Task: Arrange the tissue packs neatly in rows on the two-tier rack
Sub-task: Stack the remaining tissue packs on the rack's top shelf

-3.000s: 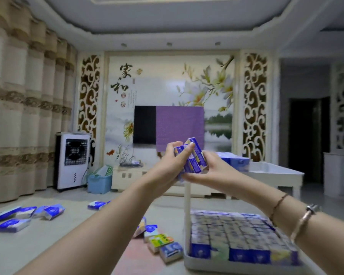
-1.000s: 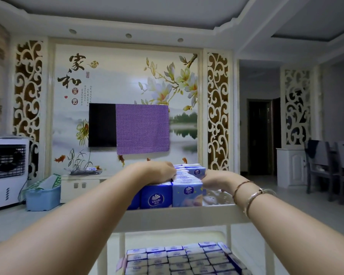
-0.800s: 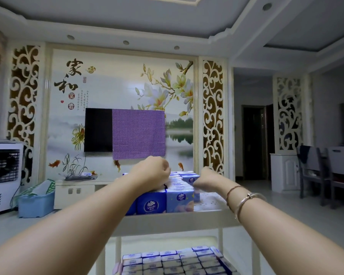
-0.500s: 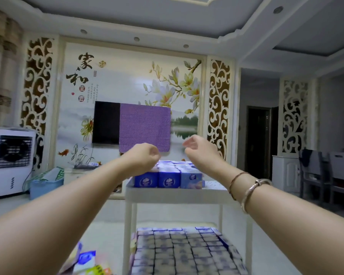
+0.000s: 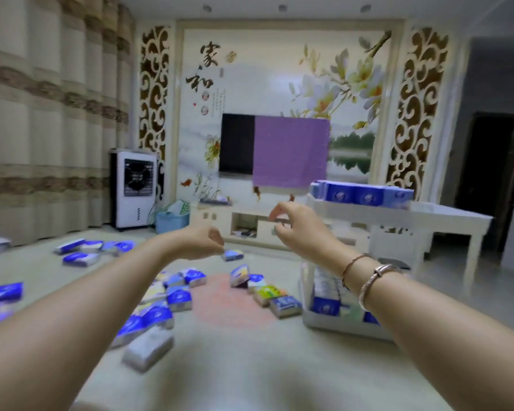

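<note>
While both hands hang empty, the scattered blue-and-white plastic tissue packs point(image 5: 178, 298) lie on the floor below and left, nearer the loosely curled left hand point(image 5: 201, 243); the right hand point(image 5: 294, 229) is slack-fingered beside the white two-tier rack point(image 5: 445, 216) (labels too blurred to read).

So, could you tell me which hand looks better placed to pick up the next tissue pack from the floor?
Probably the left hand: it hangs empty above the loose packs scattered on the floor, while the right hand, also empty, is nearer the rack.
</note>
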The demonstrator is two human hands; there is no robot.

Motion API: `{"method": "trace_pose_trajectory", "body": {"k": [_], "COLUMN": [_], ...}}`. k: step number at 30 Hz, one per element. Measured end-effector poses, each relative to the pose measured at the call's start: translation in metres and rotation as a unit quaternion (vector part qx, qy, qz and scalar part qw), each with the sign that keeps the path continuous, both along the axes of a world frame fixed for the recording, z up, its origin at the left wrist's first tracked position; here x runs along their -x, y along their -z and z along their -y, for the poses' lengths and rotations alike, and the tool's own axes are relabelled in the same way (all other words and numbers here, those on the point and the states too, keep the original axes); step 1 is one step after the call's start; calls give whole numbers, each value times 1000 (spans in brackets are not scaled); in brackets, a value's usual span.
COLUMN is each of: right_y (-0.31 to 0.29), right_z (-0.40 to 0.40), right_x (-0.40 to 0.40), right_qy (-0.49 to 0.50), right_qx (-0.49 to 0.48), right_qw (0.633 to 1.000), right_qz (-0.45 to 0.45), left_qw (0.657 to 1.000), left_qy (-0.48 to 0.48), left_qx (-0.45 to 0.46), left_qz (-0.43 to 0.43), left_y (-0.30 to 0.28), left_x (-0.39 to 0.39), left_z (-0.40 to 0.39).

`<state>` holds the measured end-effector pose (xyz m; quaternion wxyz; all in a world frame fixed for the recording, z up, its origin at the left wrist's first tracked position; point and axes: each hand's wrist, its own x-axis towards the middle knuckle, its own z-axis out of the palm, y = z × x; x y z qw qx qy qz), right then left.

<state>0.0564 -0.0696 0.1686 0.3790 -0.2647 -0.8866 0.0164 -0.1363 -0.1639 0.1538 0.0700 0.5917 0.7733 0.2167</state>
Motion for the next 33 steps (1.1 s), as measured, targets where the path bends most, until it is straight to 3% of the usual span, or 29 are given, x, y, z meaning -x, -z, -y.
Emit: {"method": "trace_pose_trajectory", "body": {"k": [9,15,24,33], "right_y": [90,137,189,188], "right_z": [18,5,-34,-51], "right_x": [90,140,180,176], "right_qy": [-57,-68,-115,-72], "right_qx": [80,132,272,234], "right_qw": [986,969,948,963], "right_qz": [134,195,118,112], "left_qw": [989,983,986,981], "left_qy": [-103,-142,-163,-118], "left_qx": [105,112,-30,-120], "left_qz": [3,22,37,93], "left_y": [84,137,180,175], "left_x": [76,105,120,129], "left_z": [58,46,12,-7]}}
